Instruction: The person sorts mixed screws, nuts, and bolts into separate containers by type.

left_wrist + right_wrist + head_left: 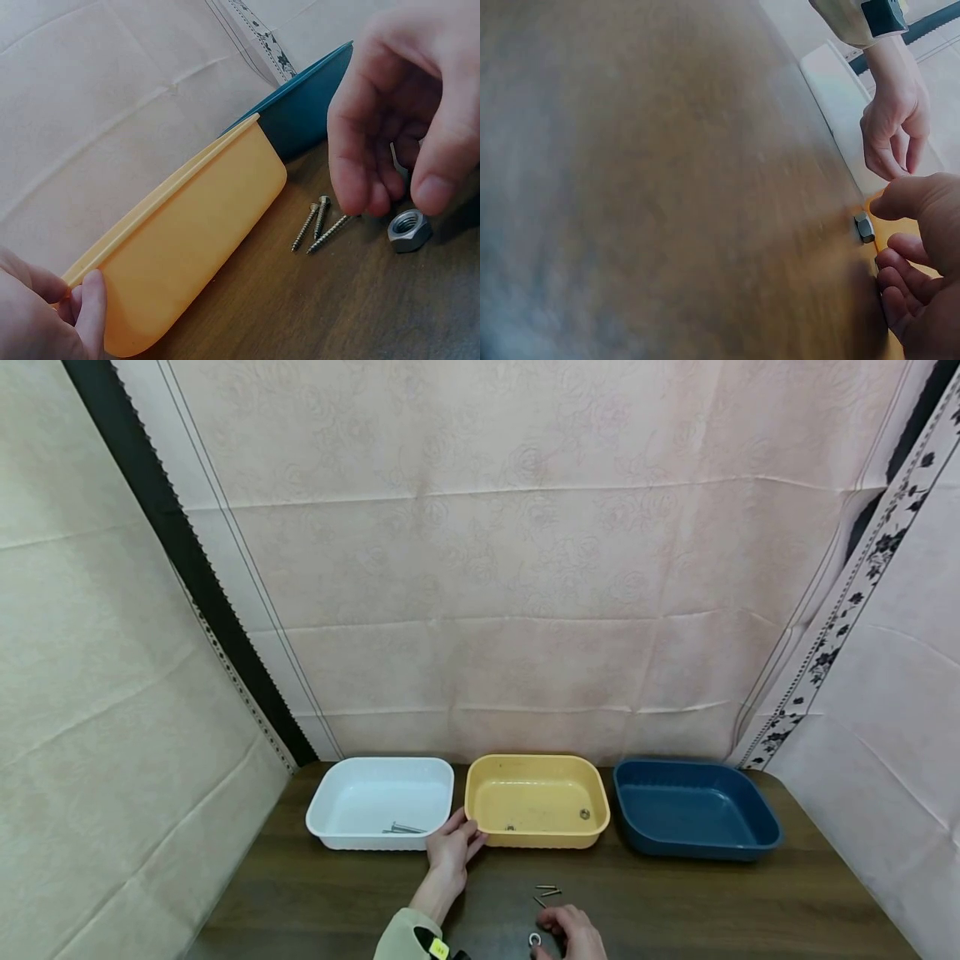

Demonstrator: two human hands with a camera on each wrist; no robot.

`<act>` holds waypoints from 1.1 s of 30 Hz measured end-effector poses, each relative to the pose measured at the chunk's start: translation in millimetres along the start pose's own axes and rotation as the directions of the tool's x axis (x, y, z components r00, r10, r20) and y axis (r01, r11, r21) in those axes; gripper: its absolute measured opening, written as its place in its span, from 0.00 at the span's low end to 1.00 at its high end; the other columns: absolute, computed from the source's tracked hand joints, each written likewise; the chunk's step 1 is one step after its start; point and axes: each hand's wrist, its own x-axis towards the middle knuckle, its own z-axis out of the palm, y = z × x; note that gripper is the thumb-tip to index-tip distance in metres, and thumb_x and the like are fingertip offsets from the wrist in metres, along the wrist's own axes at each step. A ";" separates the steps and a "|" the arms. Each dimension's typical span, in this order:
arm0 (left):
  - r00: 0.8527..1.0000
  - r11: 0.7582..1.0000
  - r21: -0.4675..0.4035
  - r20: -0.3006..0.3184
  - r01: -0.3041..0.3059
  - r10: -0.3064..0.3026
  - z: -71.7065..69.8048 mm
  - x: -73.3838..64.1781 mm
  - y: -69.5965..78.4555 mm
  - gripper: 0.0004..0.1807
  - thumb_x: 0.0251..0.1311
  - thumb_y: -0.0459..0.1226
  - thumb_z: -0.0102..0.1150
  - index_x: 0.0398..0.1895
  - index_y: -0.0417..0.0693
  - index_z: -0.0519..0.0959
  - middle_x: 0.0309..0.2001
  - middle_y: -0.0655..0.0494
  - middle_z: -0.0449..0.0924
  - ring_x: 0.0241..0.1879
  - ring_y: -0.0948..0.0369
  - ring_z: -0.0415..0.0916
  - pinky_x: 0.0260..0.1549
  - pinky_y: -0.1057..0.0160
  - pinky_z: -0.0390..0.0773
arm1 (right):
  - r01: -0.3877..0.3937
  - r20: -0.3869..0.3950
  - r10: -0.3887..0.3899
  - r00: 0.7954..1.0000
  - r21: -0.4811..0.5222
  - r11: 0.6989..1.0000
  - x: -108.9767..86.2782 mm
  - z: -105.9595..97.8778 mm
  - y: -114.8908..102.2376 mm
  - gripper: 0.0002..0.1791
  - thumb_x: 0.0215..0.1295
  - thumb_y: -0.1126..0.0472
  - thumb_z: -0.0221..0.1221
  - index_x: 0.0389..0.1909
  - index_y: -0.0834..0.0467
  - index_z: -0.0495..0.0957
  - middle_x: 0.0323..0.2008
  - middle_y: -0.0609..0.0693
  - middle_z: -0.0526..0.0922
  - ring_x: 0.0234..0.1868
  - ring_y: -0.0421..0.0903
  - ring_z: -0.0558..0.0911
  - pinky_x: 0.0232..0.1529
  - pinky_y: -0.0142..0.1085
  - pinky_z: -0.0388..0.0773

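A white tray [367, 797], a yellow tray [536, 793] and a dark blue tray [693, 845] are backed by cream cloth [540, 568], faintly rose-patterned and edged with a black-and-white floral border [832, 643]. Brassy screws [321, 217] and a silver-grey nut [410, 240] are set off by the brown, wood-grained bench [675, 902].

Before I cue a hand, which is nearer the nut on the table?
Right: the right hand is beside the nut; the left hand, farther off, grips the yellow tray.
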 end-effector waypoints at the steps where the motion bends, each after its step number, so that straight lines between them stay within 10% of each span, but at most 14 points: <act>1: 1.000 1.000 -0.003 0.003 -0.002 0.002 0.0 -0.3 0.2 0.27 0.62 0.20 0.55 0.66 0.27 0.69 0.48 0.36 0.80 0.32 0.58 0.83 0.38 0.60 0.86 | 0.005 0.001 -0.005 1.000 -0.005 1.000 0.2 0.1 0.5 0.14 0.51 0.60 0.72 0.39 0.57 0.83 0.34 0.43 0.75 0.35 0.38 0.72 0.32 0.32 0.73; 33: 1.000 1.000 0.006 -0.004 -0.007 0.007 -0.3 1.6 -1.7 0.27 0.62 0.21 0.55 0.66 0.27 0.69 0.58 0.29 0.74 0.33 0.57 0.84 0.37 0.61 0.86 | 0.172 -0.025 -0.175 0.984 -0.098 0.980 2.6 2.1 -0.9 0.05 0.51 0.66 0.69 0.28 0.57 0.82 0.26 0.36 0.72 0.28 0.34 0.66 0.25 0.31 0.67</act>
